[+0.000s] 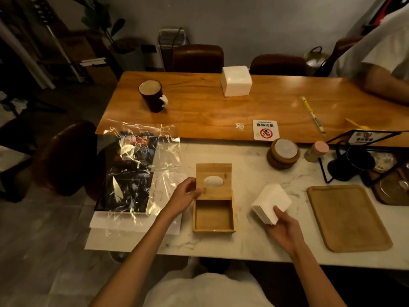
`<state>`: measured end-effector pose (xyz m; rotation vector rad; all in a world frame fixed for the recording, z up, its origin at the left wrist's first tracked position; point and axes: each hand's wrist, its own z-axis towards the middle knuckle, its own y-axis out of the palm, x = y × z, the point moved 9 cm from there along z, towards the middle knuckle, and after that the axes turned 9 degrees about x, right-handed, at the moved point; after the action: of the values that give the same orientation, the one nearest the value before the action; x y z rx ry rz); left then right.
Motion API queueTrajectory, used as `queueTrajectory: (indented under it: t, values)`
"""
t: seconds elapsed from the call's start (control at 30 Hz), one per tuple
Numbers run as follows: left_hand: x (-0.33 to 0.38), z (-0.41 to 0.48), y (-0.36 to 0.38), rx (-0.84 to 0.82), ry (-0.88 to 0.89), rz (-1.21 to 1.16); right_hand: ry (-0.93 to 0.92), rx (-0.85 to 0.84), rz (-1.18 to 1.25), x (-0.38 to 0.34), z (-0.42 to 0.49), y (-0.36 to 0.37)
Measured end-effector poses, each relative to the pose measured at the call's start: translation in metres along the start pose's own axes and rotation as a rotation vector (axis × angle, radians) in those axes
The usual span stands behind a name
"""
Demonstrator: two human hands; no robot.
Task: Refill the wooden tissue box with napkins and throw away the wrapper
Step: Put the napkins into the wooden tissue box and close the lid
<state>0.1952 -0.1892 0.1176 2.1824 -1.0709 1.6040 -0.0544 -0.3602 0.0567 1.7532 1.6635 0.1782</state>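
**Napkin refill under way at café table**

White marble tabletop (pixel 221 244) is hosting the job: the square wooden tissue box (pixel 213 216) is sitting empty, its slotted lid (pixel 213 181) tipped back. The left hand (pixel 183 197) is pinching the lid's edge; the right hand (pixel 285 232) is gripping a white napkin stack (pixel 271 202) just beside the box. The clear crinkled plastic wrapper (pixel 141 169) is lying at left, not yet binned.

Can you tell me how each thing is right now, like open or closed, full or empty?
wooden tissue box: empty, lid open.
left hand: holding the lid's edge.
right hand: gripping a stack of napkins.
clear wrapper: empty, lying crumpled on the table.
wooden tray: empty.
napkin pack: on the far table, untouched.
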Motion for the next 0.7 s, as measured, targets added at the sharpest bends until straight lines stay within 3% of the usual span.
queueTrajectory:
  t: [0.1, 0.23, 0.33, 0.4, 0.5, 0.6, 0.7]
  values:
    - [0.0, 0.001, 0.003, -0.066, 0.007, -0.081, -0.128, -0.122, -0.457, -0.004, -0.019, 0.07]
    - [0.003, 0.008, 0.0, -0.08, 0.04, -0.012, -0.383, -0.348, -1.603, 0.034, -0.04, 0.174]
    - [0.003, 0.013, -0.001, -0.102, 0.011, 0.001, -0.566, -0.399, -2.246, 0.073, -0.036, 0.208]
    - [-0.001, 0.015, -0.003, -0.113, -0.056, -0.041, -0.553, -0.408, -2.415, 0.091, -0.032, 0.204]
    - [-0.002, 0.015, -0.004, -0.12, -0.073, -0.065, -0.465, -0.376, -2.447, 0.093, -0.029, 0.188]
    - [-0.004, 0.015, -0.002, -0.124, -0.073, -0.071, -0.51, -0.357, -2.56, 0.092, -0.02, 0.184]
    - [-0.005, 0.017, 0.0, -0.135, -0.079, -0.083, -0.667, -0.469, -2.683, 0.11, -0.013, 0.192]
